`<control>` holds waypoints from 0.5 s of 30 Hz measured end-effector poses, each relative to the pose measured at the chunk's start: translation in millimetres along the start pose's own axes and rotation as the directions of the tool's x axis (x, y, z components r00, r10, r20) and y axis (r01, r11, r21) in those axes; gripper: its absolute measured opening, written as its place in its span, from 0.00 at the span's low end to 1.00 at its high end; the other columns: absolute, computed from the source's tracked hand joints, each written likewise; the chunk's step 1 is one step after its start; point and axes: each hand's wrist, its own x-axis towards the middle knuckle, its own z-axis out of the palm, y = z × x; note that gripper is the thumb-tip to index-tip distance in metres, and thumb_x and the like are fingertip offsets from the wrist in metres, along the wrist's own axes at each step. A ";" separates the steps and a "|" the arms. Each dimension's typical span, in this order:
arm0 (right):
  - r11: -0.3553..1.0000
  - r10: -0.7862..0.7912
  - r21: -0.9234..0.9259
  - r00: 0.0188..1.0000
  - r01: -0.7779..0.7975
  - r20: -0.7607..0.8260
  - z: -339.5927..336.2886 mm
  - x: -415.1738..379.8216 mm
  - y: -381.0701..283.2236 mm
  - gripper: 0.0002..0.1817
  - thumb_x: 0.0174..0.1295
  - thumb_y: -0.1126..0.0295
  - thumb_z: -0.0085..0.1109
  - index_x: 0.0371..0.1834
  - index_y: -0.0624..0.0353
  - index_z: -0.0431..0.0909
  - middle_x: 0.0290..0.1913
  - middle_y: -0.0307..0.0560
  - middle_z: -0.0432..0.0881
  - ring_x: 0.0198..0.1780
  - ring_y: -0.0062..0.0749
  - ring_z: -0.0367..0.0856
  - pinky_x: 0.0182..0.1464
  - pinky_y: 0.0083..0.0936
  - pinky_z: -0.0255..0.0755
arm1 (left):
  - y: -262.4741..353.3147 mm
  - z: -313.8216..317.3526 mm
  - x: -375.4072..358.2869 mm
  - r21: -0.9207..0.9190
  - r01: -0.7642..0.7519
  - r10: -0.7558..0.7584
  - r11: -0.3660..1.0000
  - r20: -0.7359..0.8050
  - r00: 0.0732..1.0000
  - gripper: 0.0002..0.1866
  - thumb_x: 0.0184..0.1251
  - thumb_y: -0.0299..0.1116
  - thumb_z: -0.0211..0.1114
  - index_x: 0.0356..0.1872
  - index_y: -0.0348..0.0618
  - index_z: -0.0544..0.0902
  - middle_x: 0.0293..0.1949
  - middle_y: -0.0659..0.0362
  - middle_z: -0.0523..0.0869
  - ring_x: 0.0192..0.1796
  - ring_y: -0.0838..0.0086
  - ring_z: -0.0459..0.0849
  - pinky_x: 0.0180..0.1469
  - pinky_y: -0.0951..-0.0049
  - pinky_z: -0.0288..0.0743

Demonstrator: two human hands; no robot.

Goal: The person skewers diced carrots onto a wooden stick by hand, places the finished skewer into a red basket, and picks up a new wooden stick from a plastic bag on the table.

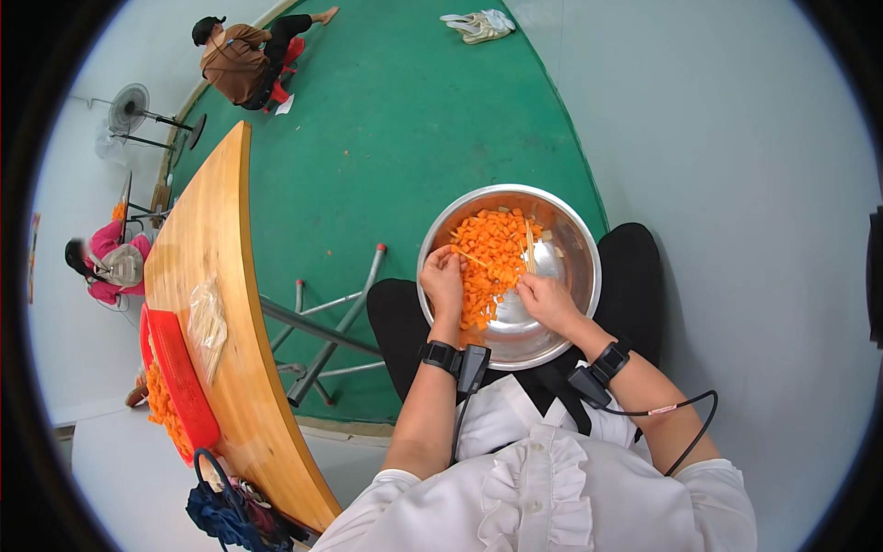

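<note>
A wide steel bowl (581,235) rests on my lap, with many orange carrot cubes (483,237) along its left and far side. My left hand (443,274) is closed in a pinch on a thin bamboo skewer (473,259), which slants over the cubes toward my other hand. Over the bowl's middle, my right hand (544,299) has its fingers pressed together, with carrot pieces (506,274) right at the fingertips. Several more bamboo sticks (530,247) lean inside the bowl just beyond my right hand. A few paler cubes lie by the far right wall.
On my left stands a wooden table (221,221) with a plastic bag of sticks (209,322). A red basket (184,377) of orange pieces and a dark blue bag (225,511) are beside it. Two people (241,64) sit farther off, near a fan (131,109). Shoes (478,28) lie on the green floor.
</note>
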 end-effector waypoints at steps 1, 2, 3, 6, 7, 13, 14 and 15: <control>1.000 -0.002 -0.010 1.000 0.002 -0.002 0.3 -0.2 0.1 0.13 0.59 0.64 0.46 0.25 0.63 0.72 0.22 0.62 0.76 0.28 0.57 0.76 0.32 0.45 0.68 | 0.5 0.1 -0.4 0.007 -0.001 0.001 1.000 -0.002 1.000 0.08 0.60 0.20 0.58 0.40 0.29 0.76 0.31 0.56 0.81 0.29 0.79 0.81 0.32 0.83 0.77; 1.000 -0.005 -0.019 1.000 0.005 -0.005 0.6 -0.3 0.2 0.13 0.59 0.65 0.46 0.25 0.63 0.72 0.22 0.62 0.76 0.28 0.57 0.76 0.32 0.45 0.68 | 0.0 0.0 -0.1 0.012 -0.004 0.004 1.000 -0.001 1.000 0.07 0.60 0.20 0.58 0.39 0.29 0.76 0.31 0.56 0.81 0.29 0.79 0.81 0.33 0.83 0.77; 1.000 -0.007 -0.029 1.000 0.007 -0.008 0.6 -0.3 -0.3 0.13 0.59 0.65 0.46 0.25 0.63 0.72 0.23 0.62 0.76 0.28 0.57 0.76 0.32 0.46 0.68 | -1.1 -0.3 0.4 0.017 -0.006 0.006 1.000 0.000 1.000 0.07 0.60 0.20 0.58 0.39 0.29 0.76 0.31 0.57 0.81 0.29 0.79 0.81 0.33 0.83 0.77; 0.998 -0.003 -0.057 1.000 0.003 0.002 0.2 -0.8 -1.2 0.12 0.59 0.66 0.46 0.25 0.63 0.72 0.23 0.62 0.76 0.28 0.57 0.76 0.33 0.46 0.69 | -3.8 -0.5 0.7 0.036 -0.015 0.015 0.999 0.009 1.000 0.07 0.60 0.20 0.58 0.39 0.29 0.76 0.30 0.57 0.81 0.30 0.79 0.81 0.33 0.83 0.77; 0.998 -0.011 -0.063 1.000 0.011 -0.003 0.6 -0.9 -0.8 0.12 0.59 0.66 0.46 0.24 0.63 0.72 0.22 0.62 0.76 0.27 0.57 0.76 0.32 0.46 0.69 | -4.3 -0.6 0.3 0.043 -0.018 0.018 0.999 0.011 1.000 0.07 0.60 0.20 0.58 0.39 0.30 0.76 0.30 0.57 0.81 0.30 0.79 0.81 0.33 0.83 0.77; 0.962 -0.122 -0.252 0.991 0.103 -0.062 -3.3 -3.1 -6.1 0.10 0.57 0.68 0.49 0.22 0.61 0.71 0.19 0.59 0.75 0.24 0.54 0.76 0.28 0.46 0.68 | -7.5 -1.5 -0.6 0.067 -0.065 0.062 0.996 0.048 0.997 0.06 0.60 0.20 0.57 0.38 0.30 0.77 0.30 0.58 0.82 0.31 0.79 0.81 0.33 0.82 0.77; 0.957 -0.149 -0.261 0.986 0.125 -0.076 -3.9 -3.2 -7.7 0.09 0.57 0.68 0.49 0.22 0.60 0.71 0.19 0.58 0.75 0.24 0.54 0.76 0.27 0.45 0.68 | -8.3 -1.6 -0.6 0.076 -0.069 0.065 0.995 0.052 0.997 0.06 0.60 0.20 0.58 0.38 0.30 0.77 0.30 0.58 0.82 0.30 0.80 0.81 0.33 0.83 0.77; 0.951 -0.176 -0.272 0.980 0.146 -0.090 -4.6 -3.4 -8.3 0.09 0.57 0.68 0.49 0.22 0.60 0.70 0.19 0.58 0.74 0.24 0.54 0.76 0.27 0.45 0.67 | -7.3 -1.1 -1.1 0.083 -0.071 0.067 0.994 0.057 0.996 0.06 0.59 0.20 0.58 0.37 0.30 0.78 0.30 0.58 0.82 0.30 0.80 0.81 0.32 0.83 0.76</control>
